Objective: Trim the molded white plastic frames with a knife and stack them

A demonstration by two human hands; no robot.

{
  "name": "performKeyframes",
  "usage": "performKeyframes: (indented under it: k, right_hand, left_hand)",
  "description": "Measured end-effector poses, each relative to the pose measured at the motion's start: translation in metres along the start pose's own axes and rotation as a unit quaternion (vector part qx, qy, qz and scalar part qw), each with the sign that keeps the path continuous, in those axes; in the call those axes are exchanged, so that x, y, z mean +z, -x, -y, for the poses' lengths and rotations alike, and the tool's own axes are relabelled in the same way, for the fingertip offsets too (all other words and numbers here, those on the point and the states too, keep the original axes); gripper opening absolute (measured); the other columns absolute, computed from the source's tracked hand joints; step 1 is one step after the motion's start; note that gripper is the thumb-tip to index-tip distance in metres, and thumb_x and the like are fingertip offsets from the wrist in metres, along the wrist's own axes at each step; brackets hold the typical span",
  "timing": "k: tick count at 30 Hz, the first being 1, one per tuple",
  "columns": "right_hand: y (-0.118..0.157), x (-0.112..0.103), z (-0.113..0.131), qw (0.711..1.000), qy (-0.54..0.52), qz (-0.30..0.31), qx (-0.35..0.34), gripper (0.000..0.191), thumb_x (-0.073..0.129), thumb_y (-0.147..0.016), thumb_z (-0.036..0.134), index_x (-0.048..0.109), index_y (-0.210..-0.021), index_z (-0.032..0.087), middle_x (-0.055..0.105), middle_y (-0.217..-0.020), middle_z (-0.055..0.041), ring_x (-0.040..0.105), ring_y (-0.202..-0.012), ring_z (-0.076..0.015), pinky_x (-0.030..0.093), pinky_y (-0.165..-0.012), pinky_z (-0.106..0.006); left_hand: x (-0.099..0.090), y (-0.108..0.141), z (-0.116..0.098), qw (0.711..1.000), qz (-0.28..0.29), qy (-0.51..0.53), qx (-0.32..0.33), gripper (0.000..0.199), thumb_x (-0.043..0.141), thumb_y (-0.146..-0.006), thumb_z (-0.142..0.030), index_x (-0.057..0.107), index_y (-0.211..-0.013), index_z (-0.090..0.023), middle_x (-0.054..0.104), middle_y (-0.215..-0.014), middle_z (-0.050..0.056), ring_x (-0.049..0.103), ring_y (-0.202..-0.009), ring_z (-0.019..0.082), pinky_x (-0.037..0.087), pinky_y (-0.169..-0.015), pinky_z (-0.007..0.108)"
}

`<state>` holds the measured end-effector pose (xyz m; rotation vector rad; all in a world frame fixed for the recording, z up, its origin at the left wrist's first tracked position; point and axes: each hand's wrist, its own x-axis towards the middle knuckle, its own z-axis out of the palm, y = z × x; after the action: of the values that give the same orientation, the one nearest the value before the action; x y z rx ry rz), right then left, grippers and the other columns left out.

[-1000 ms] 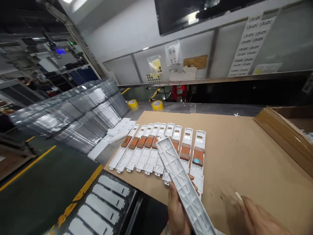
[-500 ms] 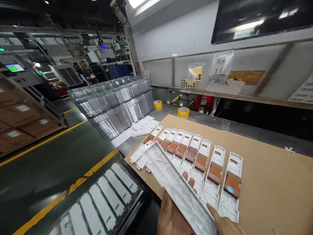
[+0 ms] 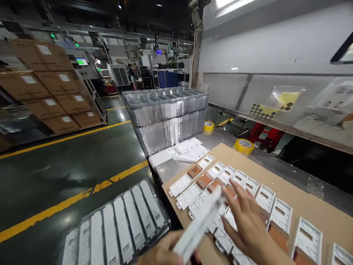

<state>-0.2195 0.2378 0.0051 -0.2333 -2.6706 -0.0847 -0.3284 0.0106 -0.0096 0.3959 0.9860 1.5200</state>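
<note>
Between both hands (image 3: 242, 221), the white plastic strip (image 3: 200, 226) tilts edge-on.

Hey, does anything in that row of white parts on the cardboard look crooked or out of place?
Nothing clearly does. The white parts lie side by side on the cardboard sheet. The right hand covers the middle of the row, and the left hand holds a blurred white piece.

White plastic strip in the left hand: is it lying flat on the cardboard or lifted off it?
Lifted. The white plastic strip slants upward, edge-on, from the left hand, above the row of white parts; the right hand is beside it.
</note>
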Motion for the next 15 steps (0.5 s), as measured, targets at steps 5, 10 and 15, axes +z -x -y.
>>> performKeyframes:
  k: [5, 10, 15]
  right_hand:
    - [-0.073, 0.088, -0.013, 0.981, 0.012, 0.138, 0.138, 0.049, 0.05, -0.088, 0.045, 0.045, -0.122, 0.01, 0.053, -0.114, -0.0141, 0.053, -0.103, -0.0239, 0.046, -0.084, -0.041]
    - [-0.099, 0.127, -0.015, 0.95, 0.017, 0.253, 0.183, 0.033, 0.058, -0.084, 0.044, 0.058, -0.096, 0.013, 0.058, -0.098, -0.0057, 0.055, -0.092, -0.0187, 0.045, -0.082, -0.04]
    - [-0.099, 0.135, -0.031, 0.932, -0.05, 0.295, 0.205, 0.03, 0.059, -0.084, 0.04, 0.058, -0.098, 0.014, 0.057, -0.104, -0.0062, 0.054, -0.098, -0.0198, 0.044, -0.086, -0.042]
  left_hand:
    - [-0.04, -0.075, 0.0, 0.985, -0.132, 0.035, 0.109, 0.044, 0.053, -0.08, -0.051, 0.064, -0.095, -0.012, 0.059, -0.06, 0.002, 0.047, -0.046, 0.007, 0.032, -0.047, 0.019]
    - [-0.066, -0.156, 0.006, 0.985, -0.12, 0.063, 0.105, 0.062, 0.059, -0.065, -0.067, 0.066, -0.073, -0.006, 0.06, -0.055, 0.007, 0.05, -0.046, 0.01, 0.032, -0.046, 0.021]
    - [-0.084, -0.177, 0.017, 0.984, -0.112, 0.114, 0.084, 0.062, 0.06, -0.062, -0.067, 0.065, -0.084, -0.009, 0.065, -0.066, 0.006, 0.056, -0.052, 0.014, 0.039, -0.052, 0.024]
